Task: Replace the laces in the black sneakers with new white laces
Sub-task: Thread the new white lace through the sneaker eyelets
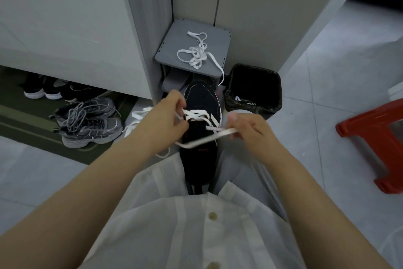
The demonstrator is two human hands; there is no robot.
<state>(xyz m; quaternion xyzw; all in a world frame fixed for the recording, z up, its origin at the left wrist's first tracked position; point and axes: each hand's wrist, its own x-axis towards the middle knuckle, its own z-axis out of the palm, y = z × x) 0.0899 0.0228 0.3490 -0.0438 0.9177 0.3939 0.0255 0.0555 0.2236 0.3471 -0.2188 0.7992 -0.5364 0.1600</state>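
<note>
A black sneaker [201,103] with white side stripes lies between my knees, toe pointing away. A white lace [197,115] crosses its upper eyelets. My left hand [169,120] pinches one lace end at the shoe's left side. My right hand [246,129] grips the other end, a flat white strand [205,139] stretched across the tongue. A second loose white lace [196,55] lies tangled on top of a small grey shelf unit [172,50] behind the shoe. More white lace [137,116] trails on the floor to the left.
A black-lined bin [254,89] stands right of the shoe. A red plastic stool [375,137] is at the far right. Grey sneakers [87,122] and dark shoes [45,89] sit on a mat at the left under a cabinet.
</note>
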